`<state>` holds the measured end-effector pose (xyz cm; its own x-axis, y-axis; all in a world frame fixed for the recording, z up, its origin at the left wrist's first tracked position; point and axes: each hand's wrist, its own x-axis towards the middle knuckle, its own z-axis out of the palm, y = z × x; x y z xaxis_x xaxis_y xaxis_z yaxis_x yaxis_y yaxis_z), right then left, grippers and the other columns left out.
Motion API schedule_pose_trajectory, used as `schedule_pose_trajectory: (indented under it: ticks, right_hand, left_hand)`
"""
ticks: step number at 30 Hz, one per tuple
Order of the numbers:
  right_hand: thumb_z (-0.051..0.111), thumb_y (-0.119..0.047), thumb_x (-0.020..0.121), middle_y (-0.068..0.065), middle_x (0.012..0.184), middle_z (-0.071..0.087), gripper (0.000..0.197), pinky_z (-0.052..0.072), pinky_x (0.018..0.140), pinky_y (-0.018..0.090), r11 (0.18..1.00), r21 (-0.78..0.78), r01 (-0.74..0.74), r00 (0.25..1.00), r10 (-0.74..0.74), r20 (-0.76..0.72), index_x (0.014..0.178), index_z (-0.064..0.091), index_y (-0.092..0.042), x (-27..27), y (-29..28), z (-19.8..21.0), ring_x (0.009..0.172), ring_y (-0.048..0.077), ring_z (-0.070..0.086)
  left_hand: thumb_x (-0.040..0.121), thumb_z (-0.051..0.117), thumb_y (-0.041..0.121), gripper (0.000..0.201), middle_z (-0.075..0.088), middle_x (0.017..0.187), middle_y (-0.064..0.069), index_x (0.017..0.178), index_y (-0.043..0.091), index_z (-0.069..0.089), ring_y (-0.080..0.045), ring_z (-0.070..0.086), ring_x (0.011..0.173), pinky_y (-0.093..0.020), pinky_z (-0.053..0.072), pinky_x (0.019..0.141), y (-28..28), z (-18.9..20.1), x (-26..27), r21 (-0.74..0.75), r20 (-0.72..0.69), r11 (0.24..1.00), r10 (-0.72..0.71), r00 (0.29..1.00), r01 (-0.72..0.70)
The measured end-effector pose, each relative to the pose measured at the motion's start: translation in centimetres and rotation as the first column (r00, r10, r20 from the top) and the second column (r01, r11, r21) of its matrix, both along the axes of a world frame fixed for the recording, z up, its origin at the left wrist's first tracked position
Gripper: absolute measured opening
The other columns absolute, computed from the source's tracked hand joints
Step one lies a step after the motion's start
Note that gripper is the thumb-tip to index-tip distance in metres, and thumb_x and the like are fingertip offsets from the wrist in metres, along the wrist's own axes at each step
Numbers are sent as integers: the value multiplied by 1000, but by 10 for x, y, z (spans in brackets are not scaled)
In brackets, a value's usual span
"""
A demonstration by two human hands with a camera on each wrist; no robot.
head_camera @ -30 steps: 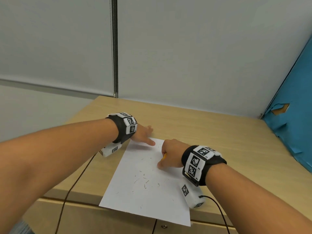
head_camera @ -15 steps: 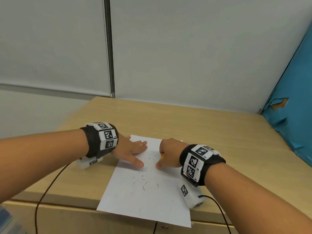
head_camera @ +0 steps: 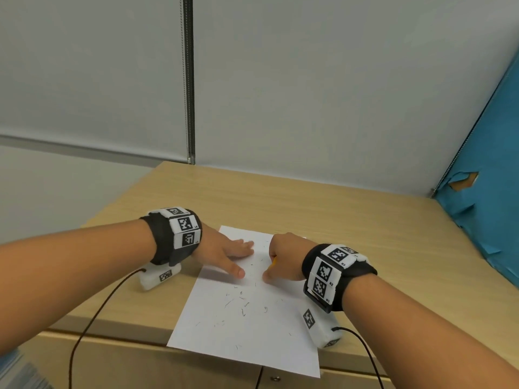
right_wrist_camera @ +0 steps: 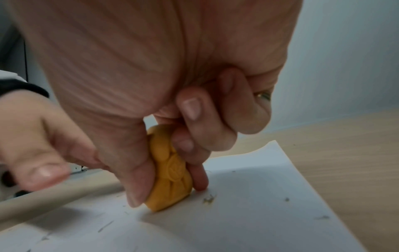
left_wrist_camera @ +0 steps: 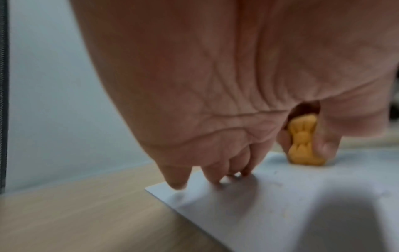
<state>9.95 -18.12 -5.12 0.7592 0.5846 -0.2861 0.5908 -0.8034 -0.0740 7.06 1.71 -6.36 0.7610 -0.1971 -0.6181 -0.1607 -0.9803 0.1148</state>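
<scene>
A white sheet of paper (head_camera: 247, 313) lies on the wooden desk (head_camera: 351, 220), its near edge hanging over the desk's front. My right hand (head_camera: 283, 262) pinches an orange bow-shaped eraser (right_wrist_camera: 170, 172) between thumb and fingers and presses its lower end onto the paper (right_wrist_camera: 259, 213). The eraser (left_wrist_camera: 303, 143) also shows in the left wrist view; in the head view only a sliver of eraser (head_camera: 273, 262) shows. My left hand (head_camera: 233, 255) lies flat on the sheet's far left part, fingers straight, beside the right hand. Dark eraser crumbs (head_camera: 241, 301) are scattered over the sheet.
Grey wall panels stand behind the desk. A blue board (head_camera: 491, 192) with torn patches leans along the desk's right side. Black cables (head_camera: 92, 313) run from both wrist cameras over the desk's front edge. Bare wood lies beyond and right of the sheet.
My left hand slid from the sheet's far corner toward me and now lies flat beside the right hand. The right hand with the eraser stayed nearly in place.
</scene>
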Motion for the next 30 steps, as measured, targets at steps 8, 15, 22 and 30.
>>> schedule_pose_trajectory:
  ticks: [8,15,22,30]
  right_hand:
    - [75,-39,85,-1,68,52,39,41,55,26,997,63,52,999,-52,-6,67,50,-16,-4,-5,-7,58,17,49]
    - [76,-35,84,0,68,57,29,42,54,25,981,177,79,996,-72,-47,72,61,-14,-7,-13,-13,57,14,52]
    - [76,-33,81,5,65,49,39,33,54,28,966,219,134,991,-126,-51,63,46,-14,-7,-15,-20,58,22,44]
    - [74,-39,86,3,80,61,30,42,62,29,953,270,138,989,-120,-82,81,64,-11,-12,-28,-20,68,18,54]
  left_hand:
    - [96,38,65,86,-9,165,7,157,25,-7,-17,9,151,-37,8,122,-24,5,5,-29,197,999,31,980,-25]
    - [99,44,49,58,47,149,1,151,24,36,-18,41,137,-32,28,113,-46,9,3,-122,128,990,-50,991,66]
    - [95,49,59,75,11,164,13,157,32,17,-12,16,150,-36,11,122,-12,16,-31,-48,183,996,-61,981,70]
    - [88,50,70,96,-19,161,14,156,35,-7,-9,-6,150,-37,2,120,-11,1,-48,26,67,1000,-14,998,12]
